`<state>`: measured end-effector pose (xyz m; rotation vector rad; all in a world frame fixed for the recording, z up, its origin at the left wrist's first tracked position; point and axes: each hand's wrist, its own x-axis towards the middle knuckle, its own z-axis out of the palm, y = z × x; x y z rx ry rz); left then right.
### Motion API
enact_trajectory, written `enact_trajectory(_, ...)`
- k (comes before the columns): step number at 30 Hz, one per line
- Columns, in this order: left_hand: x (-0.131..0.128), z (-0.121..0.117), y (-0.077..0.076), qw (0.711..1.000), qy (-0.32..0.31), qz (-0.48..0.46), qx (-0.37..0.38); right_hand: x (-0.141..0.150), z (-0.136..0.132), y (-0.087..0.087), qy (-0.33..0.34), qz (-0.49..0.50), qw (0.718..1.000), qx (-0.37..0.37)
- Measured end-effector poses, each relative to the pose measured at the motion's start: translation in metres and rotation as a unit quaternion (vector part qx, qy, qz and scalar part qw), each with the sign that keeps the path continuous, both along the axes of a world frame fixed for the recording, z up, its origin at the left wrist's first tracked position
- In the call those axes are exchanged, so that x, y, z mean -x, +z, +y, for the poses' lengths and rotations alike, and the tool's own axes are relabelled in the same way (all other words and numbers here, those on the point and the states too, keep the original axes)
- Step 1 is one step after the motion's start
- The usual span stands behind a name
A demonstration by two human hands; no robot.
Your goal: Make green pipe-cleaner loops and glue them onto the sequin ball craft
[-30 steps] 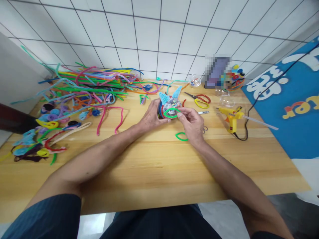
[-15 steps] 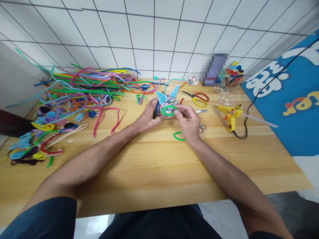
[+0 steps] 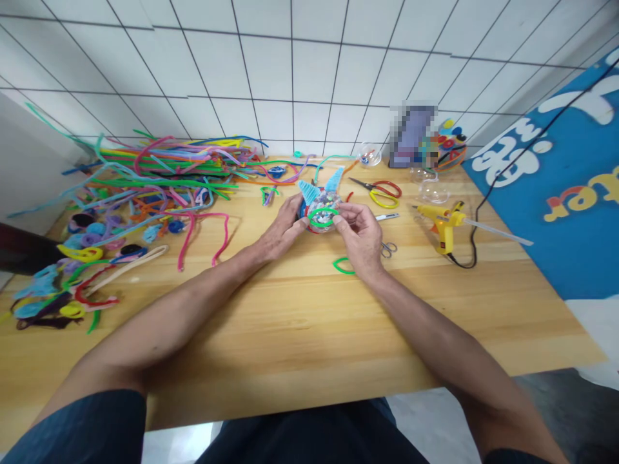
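Cupping the left side of a round, clear-fronted ball with multicoloured bits inside (image 3: 329,200), the left hand (image 3: 283,232) is curved around it, thumb forward. The ball is to the left of the yellow plastic glue gun (image 3: 447,229), the landmark here, and well apart from it. Two pointed light-blue ears of fuzzy material (image 3: 333,181) stand up from the ball's top.

The right hand (image 3: 362,238), between ball and glue gun, is nearly closed, thumb and fingers pinching the right end of a bright green, leaf-shaped fuzzy loop (image 3: 323,209). The loop lies across the front of the ball; whether it touches the surface I cannot tell. The left thumb is at the loop's other end, and contact there is unclear too.

A second bright green, pointed fuzzy loop (image 3: 344,271) lies left of the glue gun and nearer the person. Small grey metal scissors (image 3: 388,250), partly hidden, lie between that loop and the glue gun. Behind and to the left of the glue gun are large scissors with red and yellow handles (image 3: 373,187); just behind it sits a clear plastic dome (image 3: 434,191). Far to its left spreads a heap of many-coloured fuzzy pipe cleaners (image 3: 178,166).
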<state>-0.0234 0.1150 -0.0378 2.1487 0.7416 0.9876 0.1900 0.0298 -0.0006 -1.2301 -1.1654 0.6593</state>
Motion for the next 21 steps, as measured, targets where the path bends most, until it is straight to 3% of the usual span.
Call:
enact_trajectory(11,0.005,0.003,-0.002,1.000,-0.021,-0.005,0.019,-0.002,0.011,-0.015,0.001,0.080,0.995,0.051)
enact_trajectory(21,0.010,0.001,0.001,1.000,-0.015,0.013,0.022,-0.001,0.010,-0.016,0.022,0.098,0.994,0.036)
